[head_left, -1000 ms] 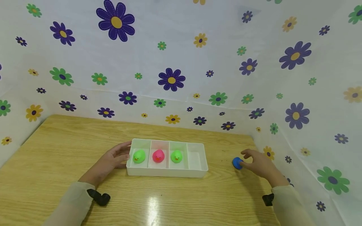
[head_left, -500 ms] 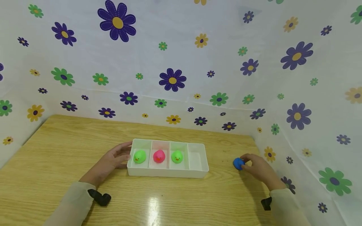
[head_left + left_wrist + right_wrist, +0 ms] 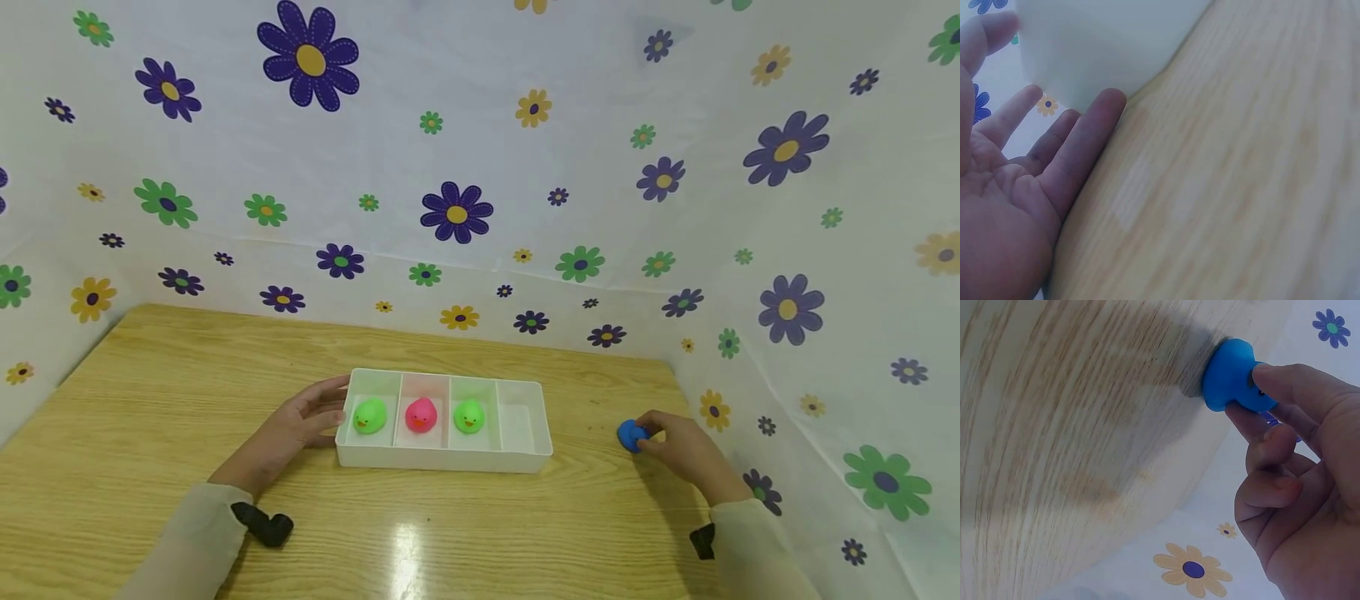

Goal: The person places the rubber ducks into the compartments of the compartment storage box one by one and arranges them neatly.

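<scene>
A white tray (image 3: 442, 460) with a row of compartments stands mid-table. In its three left compartments sit a green rubber duck (image 3: 370, 416), a pink rubber duck (image 3: 421, 415) and another green rubber duck (image 3: 469, 417); the rightmost compartment holds nothing. My left hand (image 3: 300, 423) touches the tray's left end, its fingers fairly straight in the left wrist view. Off to the right, my right hand (image 3: 686, 452) pinches a blue rubber duck (image 3: 1232, 375) by its head between thumb and fingers. The duck's base appears to rest on the table.
The wooden table (image 3: 487, 533) meets a white flowered cloth (image 3: 390, 150) along its back and right sides. Between the tray's right end and the blue duck lies a stretch of bare tabletop.
My right hand has come down slightly and its fingers have closed on the blue duck, which has barely moved. My left hand and the tray stay where they were.
</scene>
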`<state>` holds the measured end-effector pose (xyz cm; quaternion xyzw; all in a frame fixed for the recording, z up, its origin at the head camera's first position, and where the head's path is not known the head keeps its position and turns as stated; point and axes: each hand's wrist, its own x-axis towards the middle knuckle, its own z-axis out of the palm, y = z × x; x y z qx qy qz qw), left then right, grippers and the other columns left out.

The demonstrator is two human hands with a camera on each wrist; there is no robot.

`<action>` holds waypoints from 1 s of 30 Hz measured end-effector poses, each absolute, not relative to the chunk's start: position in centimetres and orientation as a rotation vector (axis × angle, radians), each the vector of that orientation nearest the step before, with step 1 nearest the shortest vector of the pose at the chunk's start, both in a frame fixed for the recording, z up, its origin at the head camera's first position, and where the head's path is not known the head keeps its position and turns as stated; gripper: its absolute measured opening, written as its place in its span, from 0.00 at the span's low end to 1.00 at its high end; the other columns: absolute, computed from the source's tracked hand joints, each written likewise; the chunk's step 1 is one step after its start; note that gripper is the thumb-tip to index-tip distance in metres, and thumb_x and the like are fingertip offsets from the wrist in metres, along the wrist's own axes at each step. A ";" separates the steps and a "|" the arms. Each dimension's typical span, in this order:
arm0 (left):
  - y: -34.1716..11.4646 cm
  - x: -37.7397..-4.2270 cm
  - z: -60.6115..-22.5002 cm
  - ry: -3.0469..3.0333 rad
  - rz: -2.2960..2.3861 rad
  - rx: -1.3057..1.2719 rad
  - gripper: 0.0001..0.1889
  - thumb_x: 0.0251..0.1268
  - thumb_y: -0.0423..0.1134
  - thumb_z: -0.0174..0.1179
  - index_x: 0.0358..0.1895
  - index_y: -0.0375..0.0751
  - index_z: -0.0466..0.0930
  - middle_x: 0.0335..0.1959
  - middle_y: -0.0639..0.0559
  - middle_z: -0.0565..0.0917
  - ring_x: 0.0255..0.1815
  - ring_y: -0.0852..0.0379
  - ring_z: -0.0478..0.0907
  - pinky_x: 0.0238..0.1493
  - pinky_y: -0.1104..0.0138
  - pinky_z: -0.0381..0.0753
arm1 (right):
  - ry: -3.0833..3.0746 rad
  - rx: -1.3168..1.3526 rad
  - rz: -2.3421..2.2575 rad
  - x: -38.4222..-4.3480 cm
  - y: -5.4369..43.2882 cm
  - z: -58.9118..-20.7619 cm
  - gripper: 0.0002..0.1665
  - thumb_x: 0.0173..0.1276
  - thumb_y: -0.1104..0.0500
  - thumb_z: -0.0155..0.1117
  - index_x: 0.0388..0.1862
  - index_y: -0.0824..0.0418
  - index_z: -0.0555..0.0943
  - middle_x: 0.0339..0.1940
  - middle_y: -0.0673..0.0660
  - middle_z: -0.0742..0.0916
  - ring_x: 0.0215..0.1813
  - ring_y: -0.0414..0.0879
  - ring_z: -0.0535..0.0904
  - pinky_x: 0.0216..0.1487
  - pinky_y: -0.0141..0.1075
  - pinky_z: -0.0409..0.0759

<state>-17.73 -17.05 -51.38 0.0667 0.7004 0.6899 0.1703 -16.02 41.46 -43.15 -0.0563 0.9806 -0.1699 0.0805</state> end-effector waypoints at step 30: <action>-17.0 -17.8 -51.2 2.002 1.946 0.187 0.38 0.75 0.49 0.63 0.83 0.51 0.57 0.79 0.38 0.61 0.77 0.34 0.61 0.59 0.50 0.84 | 3.031 -0.223 -0.466 -16.2 41.1 -42.8 0.15 0.70 0.58 0.71 0.52 0.64 0.84 0.44 0.60 0.89 0.47 0.60 0.85 0.49 0.58 0.84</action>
